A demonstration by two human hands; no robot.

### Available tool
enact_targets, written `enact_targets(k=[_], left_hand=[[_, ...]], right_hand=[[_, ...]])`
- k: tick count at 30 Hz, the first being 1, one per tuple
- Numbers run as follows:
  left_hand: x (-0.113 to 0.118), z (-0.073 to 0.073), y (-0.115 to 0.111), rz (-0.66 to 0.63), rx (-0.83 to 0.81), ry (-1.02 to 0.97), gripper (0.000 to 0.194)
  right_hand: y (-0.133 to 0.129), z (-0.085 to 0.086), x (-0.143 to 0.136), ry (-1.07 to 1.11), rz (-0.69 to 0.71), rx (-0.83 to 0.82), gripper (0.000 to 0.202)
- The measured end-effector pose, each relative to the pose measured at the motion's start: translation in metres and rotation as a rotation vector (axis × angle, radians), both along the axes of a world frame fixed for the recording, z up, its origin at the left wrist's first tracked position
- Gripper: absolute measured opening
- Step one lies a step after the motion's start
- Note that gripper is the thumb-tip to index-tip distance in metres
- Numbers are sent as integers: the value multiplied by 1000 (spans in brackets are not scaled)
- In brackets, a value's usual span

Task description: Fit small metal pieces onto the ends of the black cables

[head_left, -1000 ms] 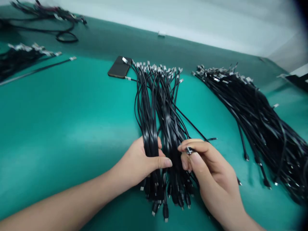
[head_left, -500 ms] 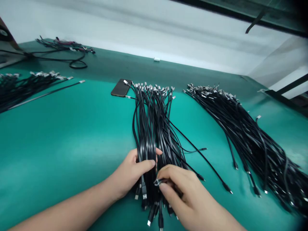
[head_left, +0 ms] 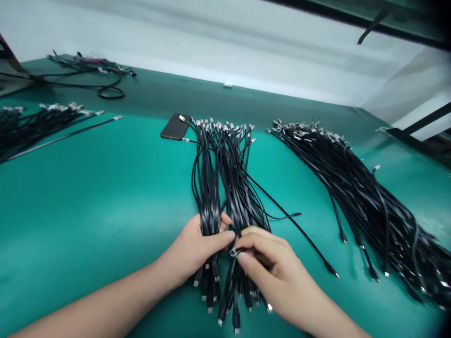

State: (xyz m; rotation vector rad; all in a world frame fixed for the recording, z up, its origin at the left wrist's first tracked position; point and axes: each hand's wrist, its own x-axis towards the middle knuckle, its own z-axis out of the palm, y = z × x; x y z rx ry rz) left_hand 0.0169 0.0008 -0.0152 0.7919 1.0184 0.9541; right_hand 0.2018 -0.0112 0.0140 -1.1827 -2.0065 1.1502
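A shiny-tipped piece point(head_left: 233, 252) is pinched by the nearly closed right hand point(head_left: 282, 272), while the cable bundle point(head_left: 210, 209), encircled by the curled left hand point(head_left: 199, 245), has just been parted from the neighbouring cables point(head_left: 237, 195), seemingly making it more distinct, its long axis extended away over the worktop point(head_left: 116, 188), silver plugs point(head_left: 201, 124) pointed wallward.

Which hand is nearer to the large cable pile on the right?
Right: the right hand is left of the pile; the left hand is farther left, around a cable bundle.

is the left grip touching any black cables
Touching: the head view shows the left grip wrapped around a cable bundle, its thumb lying across the front.
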Motion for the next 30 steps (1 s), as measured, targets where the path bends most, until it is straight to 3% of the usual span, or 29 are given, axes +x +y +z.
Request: enact_targets(k=[4,8,14,19,24,30], left_hand=[[-1,-5,4,-94,-7,-71,32],[-1,-13,5,-192,-45,-129,26],[-1,-8,6,-237,-31,-72,24],[2,0,8,-219,-23,-52,18],[2,-3,8,-242,-33,2,14],[1,-5,3,-203,-56,-38,19]], right_hand=[[11,-7,-3,250,-205,56,13],[17,-12,-10,332,-295,55,13],[18,-17,-19,374,-295,59,14],[17,-16,-24,488,-282,-95,13],[19,-13,-23,585,-276,-272,12],[23,-11,-15,508,-268,-231,10]])
